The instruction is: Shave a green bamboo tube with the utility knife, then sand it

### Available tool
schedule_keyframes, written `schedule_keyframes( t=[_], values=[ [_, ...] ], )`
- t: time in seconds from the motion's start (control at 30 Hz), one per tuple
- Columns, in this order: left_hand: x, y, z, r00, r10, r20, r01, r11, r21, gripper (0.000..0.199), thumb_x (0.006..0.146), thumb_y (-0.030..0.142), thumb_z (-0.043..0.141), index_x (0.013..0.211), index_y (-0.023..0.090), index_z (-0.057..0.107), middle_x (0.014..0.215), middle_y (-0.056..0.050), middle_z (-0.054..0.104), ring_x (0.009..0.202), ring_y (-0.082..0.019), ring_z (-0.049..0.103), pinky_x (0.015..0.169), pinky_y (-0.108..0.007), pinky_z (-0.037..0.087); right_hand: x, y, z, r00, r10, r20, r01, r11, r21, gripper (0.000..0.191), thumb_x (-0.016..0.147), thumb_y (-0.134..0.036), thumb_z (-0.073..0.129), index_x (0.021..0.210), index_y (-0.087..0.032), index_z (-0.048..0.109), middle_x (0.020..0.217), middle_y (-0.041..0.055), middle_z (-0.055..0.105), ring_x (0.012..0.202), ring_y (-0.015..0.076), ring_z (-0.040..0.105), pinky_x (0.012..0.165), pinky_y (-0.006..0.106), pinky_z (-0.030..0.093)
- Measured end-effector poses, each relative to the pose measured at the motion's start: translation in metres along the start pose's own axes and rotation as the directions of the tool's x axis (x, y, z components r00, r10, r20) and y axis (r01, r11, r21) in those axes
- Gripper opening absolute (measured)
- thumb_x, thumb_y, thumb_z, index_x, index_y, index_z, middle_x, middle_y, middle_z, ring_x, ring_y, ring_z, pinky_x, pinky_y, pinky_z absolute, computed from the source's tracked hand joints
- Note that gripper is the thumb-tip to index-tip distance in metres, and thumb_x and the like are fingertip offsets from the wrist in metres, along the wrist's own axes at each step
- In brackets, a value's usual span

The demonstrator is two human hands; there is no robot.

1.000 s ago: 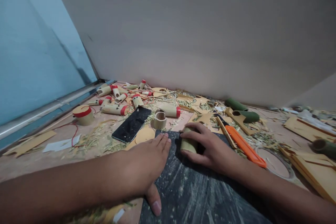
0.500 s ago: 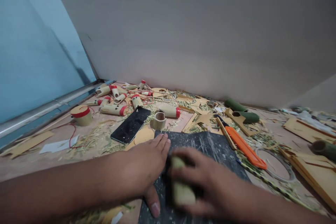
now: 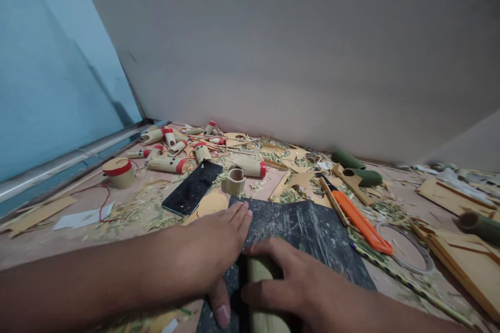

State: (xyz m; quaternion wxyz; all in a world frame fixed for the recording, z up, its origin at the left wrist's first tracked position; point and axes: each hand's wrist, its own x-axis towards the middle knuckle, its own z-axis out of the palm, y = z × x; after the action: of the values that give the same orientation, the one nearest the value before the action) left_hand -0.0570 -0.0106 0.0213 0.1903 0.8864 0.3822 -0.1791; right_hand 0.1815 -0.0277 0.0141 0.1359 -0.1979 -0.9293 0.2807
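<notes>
A dark, scuffed sheet like sandpaper point(image 3: 308, 226) lies in front of me, dusted with pale powder. My left hand point(image 3: 216, 244) presses flat on its left side, fingers stretched out and thumb apart. My right hand point(image 3: 287, 278) is closed round a pale green bamboo tube point(image 3: 266, 321), which rests lengthwise against the sheet. Part of the tube is hidden under my fingers, and its near end reaches the bottom of the view. Just beyond the sheet stands a short bamboo ring point(image 3: 235, 182).
A phone point(image 3: 192, 187) lies left of the ring. Red-banded bamboo pieces point(image 3: 167, 163) cluster at the back left. An orange utility knife point(image 3: 361, 222), a roll-like ring point(image 3: 406, 247) and green bamboo tubes point(image 3: 365, 176) are to the right. Shavings litter the floor before a grey wall point(image 3: 281, 57).
My right hand has slid the bamboo tube over the sheet toward me. My left hand stays pressed on the sheet. The view has shifted slightly.
</notes>
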Motion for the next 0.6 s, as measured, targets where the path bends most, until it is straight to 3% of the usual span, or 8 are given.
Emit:
schedule_keyframes(
  t=[0.13, 0.17, 0.27, 0.3, 0.37, 0.43, 0.53, 0.6],
  values=[
    [-0.001, -0.001, 0.0, 1.0, 0.021, -0.002, -0.021, 1.0, 0.016, 0.151, 0.052, 0.054, 0.099, 0.167, -0.001, 0.018, 0.168, -0.032, -0.003, 0.16, -0.045, 0.011, 0.13, -0.048, 0.026, 0.002, 0.001, -0.004, 0.937, 0.223, -0.269, -0.253, 0.964, -0.081, 0.035, 0.09, -0.026, 0.077, 0.123, -0.02, 0.072, 0.135, 0.0171, 0.058, 0.119, 0.0306, 0.065, 0.106, 0.049, 0.054],
    [-0.002, -0.002, 0.0, 1.0, 0.024, -0.008, -0.024, 1.0, 0.0, 0.151, 0.051, 0.055, 0.099, 0.167, 0.0, 0.019, 0.169, -0.031, -0.002, 0.16, -0.045, 0.011, 0.13, -0.047, 0.025, 0.002, 0.0, -0.004, 0.934, 0.222, -0.28, -0.255, 0.963, -0.084, 0.033, 0.089, -0.025, 0.078, 0.121, -0.022, 0.072, 0.134, 0.0159, 0.058, 0.12, 0.0308, 0.064, 0.106, 0.049, 0.055],
    [-0.003, 0.0, -0.001, 1.0, -0.001, -0.019, 0.001, 0.999, -0.041, 0.151, 0.05, 0.055, 0.099, 0.168, 0.004, 0.02, 0.17, -0.029, 0.0, 0.16, -0.046, 0.013, 0.13, -0.048, 0.027, 0.002, -0.001, -0.006, 0.999, 0.004, 0.034, -0.005, 0.999, 0.048, 0.043, 0.079, -0.03, 0.088, 0.12, -0.03, 0.075, 0.14, 0.009, 0.056, 0.125, 0.0274, 0.063, 0.106, 0.038, 0.055],
    [-0.004, 0.001, -0.002, 1.0, -0.012, -0.016, 0.011, 1.0, -0.029, 0.151, 0.051, 0.055, 0.099, 0.168, 0.005, 0.02, 0.17, -0.029, 0.0, 0.16, -0.046, 0.014, 0.13, -0.049, 0.027, 0.002, -0.001, -0.007, 0.999, -0.009, 0.046, 0.006, 0.999, 0.051, 0.044, 0.079, -0.031, 0.088, 0.121, -0.029, 0.074, 0.14, 0.0088, 0.056, 0.124, 0.0263, 0.063, 0.105, 0.036, 0.056],
    [-0.005, 0.004, -0.005, 1.0, -0.025, -0.007, 0.025, 0.999, 0.035, 0.149, 0.052, 0.054, 0.099, 0.168, 0.004, 0.02, 0.169, -0.03, 0.002, 0.16, -0.047, 0.014, 0.13, -0.053, 0.023, 0.0, 0.001, -0.01, 0.979, 0.144, -0.144, -0.151, 0.988, -0.037, 0.036, 0.084, -0.028, 0.084, 0.119, -0.025, 0.073, 0.133, 0.011, 0.058, 0.119, 0.0272, 0.064, 0.105, 0.041, 0.056],
    [-0.005, 0.008, -0.008, 1.0, -0.017, -0.001, 0.017, 0.996, 0.084, 0.147, 0.053, 0.054, 0.099, 0.167, 0.003, 0.022, 0.169, -0.031, 0.006, 0.16, -0.047, 0.016, 0.132, -0.055, 0.016, -0.002, 0.0, -0.011, 0.953, 0.209, -0.221, -0.228, 0.971, -0.065, 0.031, 0.09, -0.026, 0.076, 0.12, -0.022, 0.071, 0.131, 0.0135, 0.056, 0.116, 0.0282, 0.064, 0.103, 0.047, 0.056],
    [-0.006, 0.011, -0.011, 1.0, -0.023, 0.014, 0.022, 0.997, 0.081, 0.145, 0.053, 0.05, 0.1, 0.166, 0.001, 0.024, 0.169, -0.031, 0.009, 0.16, -0.046, 0.019, 0.132, -0.054, 0.013, -0.003, -0.003, -0.011, 0.997, 0.064, 0.048, -0.064, 0.998, 0.011, 0.034, 0.083, -0.03, 0.085, 0.115, -0.026, 0.074, 0.138, 0.0104, 0.057, 0.121, 0.0269, 0.064, 0.1, 0.036, 0.058],
    [-0.005, 0.011, -0.011, 0.999, -0.032, 0.025, 0.03, 0.997, 0.074, 0.148, 0.051, 0.047, 0.102, 0.166, -0.002, 0.021, 0.168, -0.033, 0.007, 0.16, -0.045, 0.017, 0.132, -0.053, 0.014, -0.004, -0.004, -0.012, 0.993, 0.12, 0.015, -0.12, 0.993, -0.004, 0.037, 0.083, -0.028, 0.085, 0.118, -0.024, 0.074, 0.135, 0.011, 0.058, 0.116, 0.0266, 0.066, 0.098, 0.037, 0.059]
  ],
)
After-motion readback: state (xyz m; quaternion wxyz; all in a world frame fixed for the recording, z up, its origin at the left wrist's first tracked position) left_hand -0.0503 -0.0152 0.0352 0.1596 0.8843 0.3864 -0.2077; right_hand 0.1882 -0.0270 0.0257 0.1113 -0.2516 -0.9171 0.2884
